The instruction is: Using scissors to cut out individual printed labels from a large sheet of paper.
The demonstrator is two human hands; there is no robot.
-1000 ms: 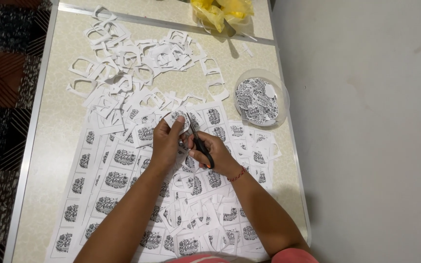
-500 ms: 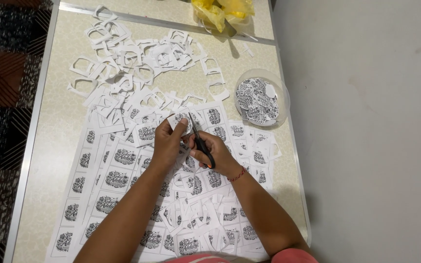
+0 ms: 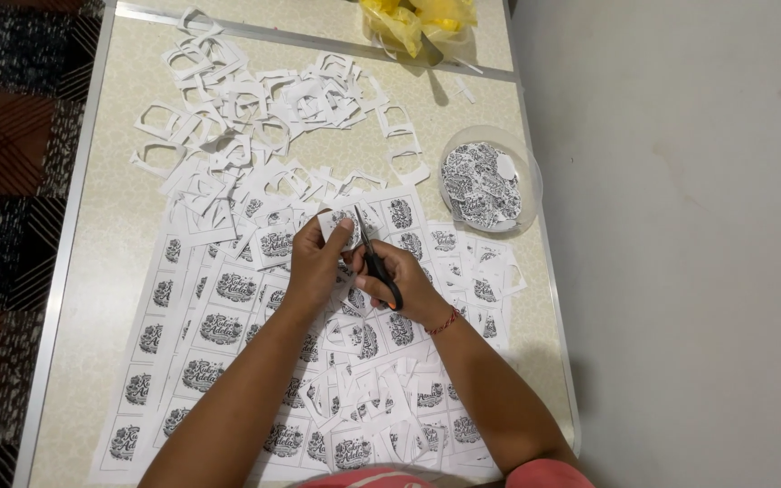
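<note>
My left hand [image 3: 316, 267] pinches a small printed paper square [image 3: 338, 222] above the middle of the table. My right hand [image 3: 406, 286] grips black scissors [image 3: 374, 260], whose blades point up and away into the edge of that paper square. A red thread bracelet [image 3: 446, 321] is on my right wrist. Under both hands lie sheets of printed paper labels [image 3: 219, 307], black design on white, in rows.
A heap of white paper offcuts [image 3: 255, 108] covers the far part of the beige table [image 3: 119, 136]. A clear round bowl [image 3: 492, 181] with several cut-out labels stands at the right. A yellow plastic bag [image 3: 413, 18] lies at the far edge. Patterned dark rug at left, grey floor at right.
Both hands stay in the same spot. The paper square has turned slightly between my left fingers and the scissor blades have shifted a little along its edge.
</note>
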